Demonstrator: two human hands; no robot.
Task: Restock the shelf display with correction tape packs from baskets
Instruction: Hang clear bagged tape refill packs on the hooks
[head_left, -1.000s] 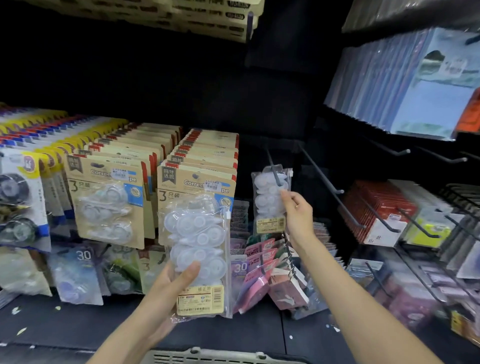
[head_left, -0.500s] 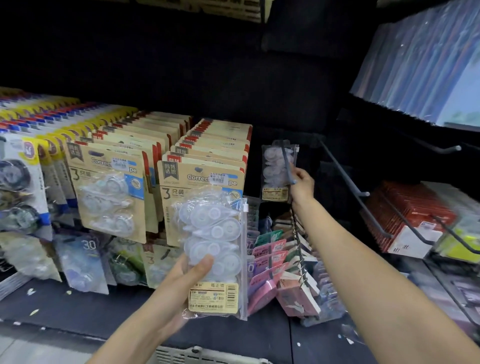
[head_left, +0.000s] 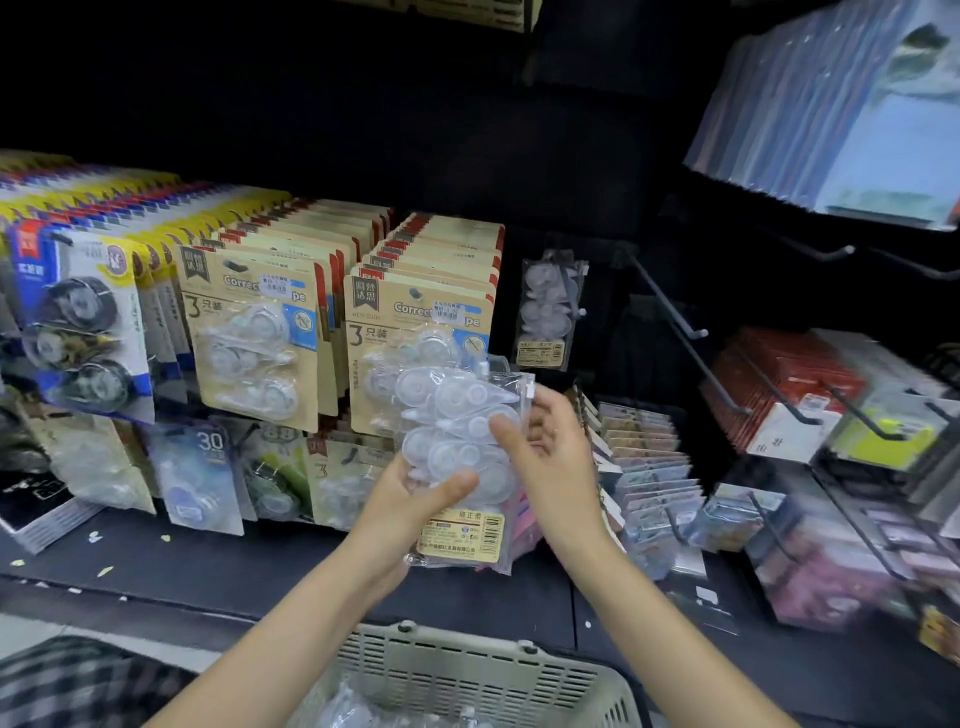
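Note:
My left hand (head_left: 410, 499) grips a small stack of clear correction tape packs (head_left: 457, 441) from below, in front of the shelf. My right hand (head_left: 545, 452) touches the stack's right side, thumb on the front pack and fingers behind it. One identical clear pack (head_left: 548, 312) hangs alone on a black peg behind and above the hands. A grey plastic basket (head_left: 467, 670) at the bottom holds more clear packs.
Rows of carded correction tape packs (head_left: 421, 322) hang left of the lone pack. Bare black pegs (head_left: 670, 306) stick out to the right. Red and yellow goods (head_left: 779, 384) hang at the far right. Pink and patterned packs (head_left: 644, 457) fill the lower row.
My right hand let go of the pack on the peg and came back down to the stack in my left hand. The hung pack stays on the peg.

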